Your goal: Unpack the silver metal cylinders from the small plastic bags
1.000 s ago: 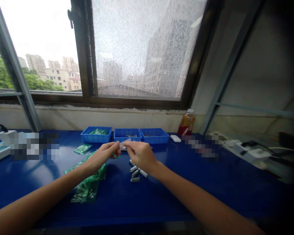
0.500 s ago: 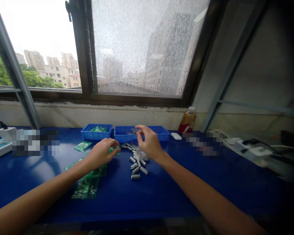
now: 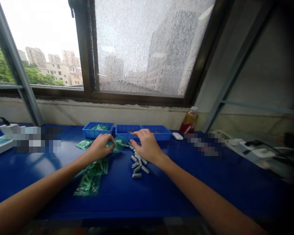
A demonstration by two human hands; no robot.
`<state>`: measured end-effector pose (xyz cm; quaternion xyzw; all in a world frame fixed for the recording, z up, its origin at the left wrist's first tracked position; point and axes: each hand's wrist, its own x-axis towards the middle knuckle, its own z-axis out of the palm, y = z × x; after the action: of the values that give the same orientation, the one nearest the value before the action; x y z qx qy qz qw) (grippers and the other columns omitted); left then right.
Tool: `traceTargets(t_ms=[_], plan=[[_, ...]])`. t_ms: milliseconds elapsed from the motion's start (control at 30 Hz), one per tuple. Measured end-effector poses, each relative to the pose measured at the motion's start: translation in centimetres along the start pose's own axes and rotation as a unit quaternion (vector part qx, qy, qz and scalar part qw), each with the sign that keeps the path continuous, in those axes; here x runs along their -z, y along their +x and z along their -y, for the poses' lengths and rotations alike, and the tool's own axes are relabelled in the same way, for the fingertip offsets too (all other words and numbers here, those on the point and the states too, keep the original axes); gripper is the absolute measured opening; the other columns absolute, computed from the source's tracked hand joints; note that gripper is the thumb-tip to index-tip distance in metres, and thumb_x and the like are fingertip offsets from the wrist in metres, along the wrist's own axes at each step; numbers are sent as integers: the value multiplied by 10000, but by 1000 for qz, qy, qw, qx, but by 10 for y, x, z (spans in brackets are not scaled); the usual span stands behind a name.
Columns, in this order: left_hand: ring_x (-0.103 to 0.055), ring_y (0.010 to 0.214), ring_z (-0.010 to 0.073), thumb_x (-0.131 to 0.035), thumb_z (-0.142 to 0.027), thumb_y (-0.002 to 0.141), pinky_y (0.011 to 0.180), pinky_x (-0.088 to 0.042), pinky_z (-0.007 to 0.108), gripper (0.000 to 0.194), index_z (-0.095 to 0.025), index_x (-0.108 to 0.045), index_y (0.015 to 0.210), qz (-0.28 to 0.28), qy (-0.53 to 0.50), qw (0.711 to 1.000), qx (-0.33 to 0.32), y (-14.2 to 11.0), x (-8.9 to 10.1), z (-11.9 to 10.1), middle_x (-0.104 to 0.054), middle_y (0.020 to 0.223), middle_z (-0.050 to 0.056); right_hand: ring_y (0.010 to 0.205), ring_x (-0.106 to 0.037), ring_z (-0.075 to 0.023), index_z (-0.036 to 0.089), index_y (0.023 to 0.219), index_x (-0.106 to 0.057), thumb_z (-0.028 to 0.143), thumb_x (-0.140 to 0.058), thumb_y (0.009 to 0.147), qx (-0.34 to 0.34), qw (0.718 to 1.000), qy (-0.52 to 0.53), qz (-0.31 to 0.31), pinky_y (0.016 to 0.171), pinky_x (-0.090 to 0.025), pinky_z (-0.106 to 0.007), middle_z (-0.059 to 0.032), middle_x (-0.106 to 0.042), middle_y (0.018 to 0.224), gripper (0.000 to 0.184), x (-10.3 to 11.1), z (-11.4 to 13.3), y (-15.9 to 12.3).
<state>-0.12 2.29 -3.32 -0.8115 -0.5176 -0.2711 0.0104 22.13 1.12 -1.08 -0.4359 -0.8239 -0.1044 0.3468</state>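
Note:
My left hand (image 3: 100,147) is curled on a small green plastic bag (image 3: 119,143) and holds it up just off the blue table (image 3: 186,182). My right hand (image 3: 147,146) lies palm down, fingers bent, over the far end of a heap of several small silver metal pieces (image 3: 138,165); whether it grips one is hidden. More green bags (image 3: 90,179) lie under and behind my left wrist. Three blue trays stand ahead: the left one (image 3: 98,130) holds green bags, the middle one (image 3: 127,129) and the right one (image 3: 159,131) hold small parts.
An orange drink bottle (image 3: 189,120) stands at the wall right of the trays, a small white object (image 3: 177,136) in front of it. White devices and cables (image 3: 247,147) lie at the far right, a white box (image 3: 7,130) at the far left. The window sill runs behind.
My right hand dropped from above the middle tray down onto the silver pieces. My left hand lifted a green bag and moved forward toward the trays.

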Motion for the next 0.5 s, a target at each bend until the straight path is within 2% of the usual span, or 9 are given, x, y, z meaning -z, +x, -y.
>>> traceTargets(t_ms=[100,167,233,300,333,367,433,500], plan=[[-517,645,141,-497,-240,785,618,-407,253,80,-171,-499,747,-65,-88,994,-15,-1,11,-14,-557,694,2,700,-548,-163,164,859,-621,458,-450,838,-49,982,157,90,658,-381,-276,-41,-629,712,341,-4,24,-6],[-492,632,126,-494,-221,798,599,-395,238,74,-169,-493,746,-102,-108,987,-55,-5,15,-23,-532,694,-1,579,-533,-132,148,700,-615,518,-349,861,-111,948,265,136,578,-372,-253,-36,-607,615,483,-7,29,-6],[-491,686,130,-481,-192,814,641,-399,244,64,-167,-512,763,-115,-110,980,-119,-10,17,-30,-531,740,14,551,-534,-121,135,623,-590,542,-308,859,-176,900,371,148,544,-375,-240,-49,-609,608,548,-8,28,-4],[-494,764,145,-444,-157,834,703,-401,262,109,-170,-544,794,-101,-105,973,-177,-14,16,-36,-542,798,33,553,-538,-118,126,649,-589,511,-368,843,-219,859,443,134,529,-387,-230,-48,-611,615,484,-9,25,-2],[-492,798,154,-428,-145,841,732,-398,275,139,-174,-561,813,-89,-101,971,-196,-15,15,-39,-551,825,42,552,-536,-117,125,682,-593,471,-408,834,-224,851,459,121,523,-393,-226,-40,-609,618,421,-9,23,-2],[-488,824,164,-430,-149,843,758,-394,290,150,-180,-576,835,-76,-99,971,-204,-16,15,-41,-559,853,48,554,-534,-116,127,716,-599,422,-441,827,-215,857,458,100,524,-399,-226,-31,-607,625,353,-8,23,-2],[-490,860,183,-475,-212,835,780,-394,313,129,-186,-589,889,-47,-126,974,-182,-17,16,-45,-573,896,56,591,-539,-121,143,804,-617,324,-472,824,-155,900,404,41,562,-421,-236,-25,-611,671,233,-7,21,-3],[-510,869,192,-478,-326,840,765,-411,319,201,-175,-580,925,-13,-215,971,-100,-15,18,-46,-586,919,63,685,-557,-140,172,897,-630,252,-470,833,-56,947,315,-16,652,-440,-263,-37,-621,760,191,-4,21,-6]])
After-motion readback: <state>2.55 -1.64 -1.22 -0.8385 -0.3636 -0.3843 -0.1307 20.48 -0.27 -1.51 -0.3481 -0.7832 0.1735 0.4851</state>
